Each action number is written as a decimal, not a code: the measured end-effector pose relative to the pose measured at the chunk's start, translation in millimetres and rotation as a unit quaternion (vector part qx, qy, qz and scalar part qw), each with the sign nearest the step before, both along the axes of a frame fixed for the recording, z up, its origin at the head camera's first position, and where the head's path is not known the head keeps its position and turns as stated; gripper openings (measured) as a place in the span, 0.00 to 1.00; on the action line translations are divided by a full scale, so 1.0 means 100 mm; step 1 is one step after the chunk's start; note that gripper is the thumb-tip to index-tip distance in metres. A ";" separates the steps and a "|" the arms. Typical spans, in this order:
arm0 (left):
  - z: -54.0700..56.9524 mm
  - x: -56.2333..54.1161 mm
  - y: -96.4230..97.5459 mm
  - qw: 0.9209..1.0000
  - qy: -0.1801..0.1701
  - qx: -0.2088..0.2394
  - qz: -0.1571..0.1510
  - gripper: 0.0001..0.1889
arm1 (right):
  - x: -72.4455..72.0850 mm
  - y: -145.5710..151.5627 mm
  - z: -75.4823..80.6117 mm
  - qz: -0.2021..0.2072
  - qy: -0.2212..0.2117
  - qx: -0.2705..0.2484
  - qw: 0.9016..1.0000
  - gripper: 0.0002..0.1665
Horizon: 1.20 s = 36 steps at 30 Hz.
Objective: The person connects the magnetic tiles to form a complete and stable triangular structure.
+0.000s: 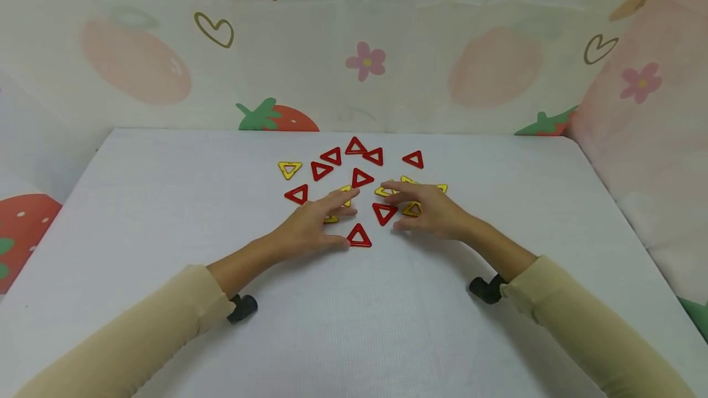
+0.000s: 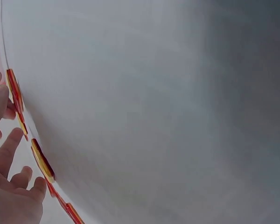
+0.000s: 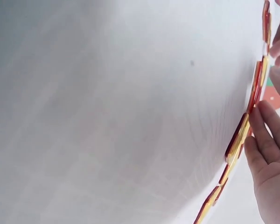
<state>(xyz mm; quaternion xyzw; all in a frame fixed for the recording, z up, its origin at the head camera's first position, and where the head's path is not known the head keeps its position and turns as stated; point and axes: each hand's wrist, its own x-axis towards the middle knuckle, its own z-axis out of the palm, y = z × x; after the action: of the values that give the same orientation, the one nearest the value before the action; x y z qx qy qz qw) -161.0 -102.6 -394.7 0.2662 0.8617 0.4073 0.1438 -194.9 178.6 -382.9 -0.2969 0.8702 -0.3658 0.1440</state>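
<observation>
Hollow triangular tiles, red and yellow, lie loosely spread on a white table. My left hand (image 1: 310, 226) reaches over the left of the spread, fingers extended and apart. Its thumb tip is right at a red triangle tile (image 1: 359, 243), and a yellow triangle tile (image 1: 331, 220) is partly hidden beneath it. Opposite, my right hand (image 1: 434, 210) hovers with loosely bent fingers over several partly covered yellow tiles (image 1: 410, 214). Between the hands lies another red triangle tile (image 1: 384, 206). Wrist views show the left hand (image 2: 14, 200) and right hand (image 3: 275, 172) beside the tiles edge-on, palms holding nothing.
Farther back are more red tiles (image 1: 354, 152), two of them touching or overlapping, and a lone yellow tile (image 1: 290, 164) at the left. A red tile (image 1: 419, 159) sits at the back right. A patterned cloth (image 1: 409, 29) hangs behind the white table (image 1: 376, 324).
</observation>
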 end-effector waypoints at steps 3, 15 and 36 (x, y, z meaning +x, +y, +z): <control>0.00 0.00 0.01 1.000 0.002 -0.004 0.001 0.46 | -0.01 -0.01 -0.01 0.004 0.010 0.010 1.000 0.43; -0.01 -0.01 0.03 1.000 -0.002 -0.009 0.004 0.43 | 0.00 -0.10 0.00 0.026 0.022 0.007 0.999 0.39; 0.00 -0.01 0.02 1.000 -0.002 -0.028 0.008 0.40 | 0.05 -0.15 -0.02 0.044 0.028 0.019 0.998 0.33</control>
<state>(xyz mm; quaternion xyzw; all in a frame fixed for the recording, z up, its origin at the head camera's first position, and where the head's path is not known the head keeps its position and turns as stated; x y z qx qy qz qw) -161.6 -100.3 -395.1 0.2546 0.8746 0.3844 0.1499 -190.1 163.8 -384.9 -0.3424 0.8668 -0.3339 0.1414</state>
